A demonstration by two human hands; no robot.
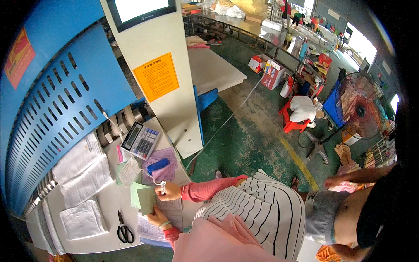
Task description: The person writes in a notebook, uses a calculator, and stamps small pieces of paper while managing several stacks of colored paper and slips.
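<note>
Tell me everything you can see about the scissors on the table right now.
The scissors lie flat on the pale table, near its front edge. They have black loop handles and dark blades, shut or nearly so, blades pointing away from the person. Neither hand touches them: the left hand rests on papers just to their right. A folded white cloth lies to their left. Material is hard to judge at this size.

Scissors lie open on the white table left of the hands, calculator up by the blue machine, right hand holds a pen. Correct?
Not quite: the head view shows the scissors lying shut, blades together. The rest holds: calculator by the blue machine, pen in the right hand.
</note>
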